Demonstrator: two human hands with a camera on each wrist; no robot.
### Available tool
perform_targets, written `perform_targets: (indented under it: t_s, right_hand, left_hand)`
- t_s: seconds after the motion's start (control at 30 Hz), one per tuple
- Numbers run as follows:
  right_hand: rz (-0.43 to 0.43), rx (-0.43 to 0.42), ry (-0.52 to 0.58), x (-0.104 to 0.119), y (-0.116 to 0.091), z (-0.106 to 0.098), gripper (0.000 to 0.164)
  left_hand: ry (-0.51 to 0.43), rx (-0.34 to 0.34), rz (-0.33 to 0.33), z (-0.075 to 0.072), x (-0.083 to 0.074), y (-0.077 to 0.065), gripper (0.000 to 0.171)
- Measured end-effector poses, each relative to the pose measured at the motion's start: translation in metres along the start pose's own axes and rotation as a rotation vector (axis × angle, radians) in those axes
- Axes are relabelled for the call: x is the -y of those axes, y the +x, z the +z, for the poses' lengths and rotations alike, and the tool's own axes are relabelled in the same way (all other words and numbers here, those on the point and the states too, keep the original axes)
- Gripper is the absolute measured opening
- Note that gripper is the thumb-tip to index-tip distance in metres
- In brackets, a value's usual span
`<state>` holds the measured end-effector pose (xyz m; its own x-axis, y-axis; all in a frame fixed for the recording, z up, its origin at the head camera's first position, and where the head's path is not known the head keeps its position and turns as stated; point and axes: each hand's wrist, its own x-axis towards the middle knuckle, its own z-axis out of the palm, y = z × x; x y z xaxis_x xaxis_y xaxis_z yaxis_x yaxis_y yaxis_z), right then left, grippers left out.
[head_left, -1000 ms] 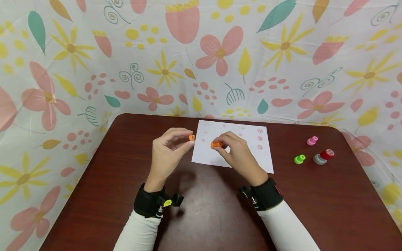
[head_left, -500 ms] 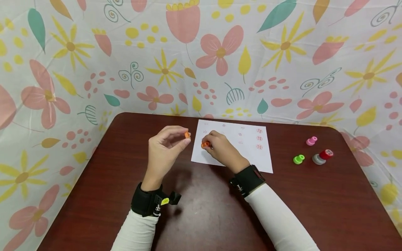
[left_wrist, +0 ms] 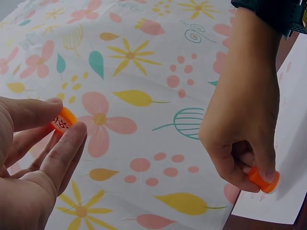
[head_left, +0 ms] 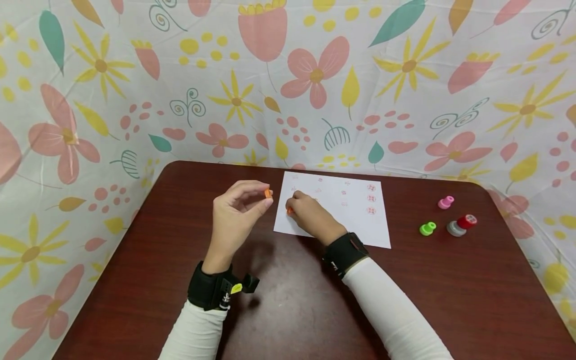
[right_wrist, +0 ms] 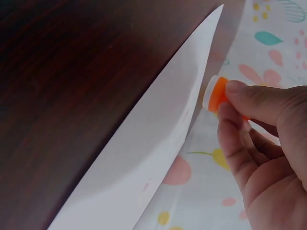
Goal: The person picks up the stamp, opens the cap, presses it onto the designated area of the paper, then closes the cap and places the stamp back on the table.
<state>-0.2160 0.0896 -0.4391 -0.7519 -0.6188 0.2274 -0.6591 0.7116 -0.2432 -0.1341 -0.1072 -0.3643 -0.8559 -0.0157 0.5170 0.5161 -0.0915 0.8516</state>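
Observation:
Between thumb and fingers, my left hand (head_left: 234, 215) pinches a small orange stamp cap (left_wrist: 64, 120) that has a red mark on its end. It stays raised just left of the white paper (head_left: 355, 227). My right hand (head_left: 314, 215) grips an orange stamp (left_wrist: 264, 179) low over the paper's left part, the fingers covering most of it in the head view. A white end of this stamp (right_wrist: 217, 95) shows in the right wrist view. Rows of small red prints mark the sheet, with larger round red prints (head_left: 371, 198) down its right side.
On the table's right stand a pink stamp (head_left: 446, 202), a green stamp (head_left: 428, 229) and a grey stamp with a red top (head_left: 462, 226). The dark wooden table (head_left: 148, 280) meets a flower-patterned cloth (head_left: 180, 75) at its back and left.
My right hand has moved left and down with the orange stamp to the left part of the paper. My left hand has shifted slightly left, still holding the cap.

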Motion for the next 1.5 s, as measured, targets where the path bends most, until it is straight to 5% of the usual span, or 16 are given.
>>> perform_targets:
  t_s: [0.43,1.03,1.5]
  right_hand:
    - [-0.048,0.05,-0.154,0.007,0.006,0.002,0.005]
    - [-0.017,0.118,-0.133,0.008,0.011,0.009,0.005]
    - [0.018,0.067,-0.073,0.005,0.012,0.014,0.012]
  left_hand:
    - [0.01,0.005,0.001,0.002,-0.001,0.0,0.028]
    - [0.023,-0.008,-0.009,0.002,-0.001,0.0,0.027]
    - [0.024,0.0,-0.016,0.0,0.001,-0.001,0.026]
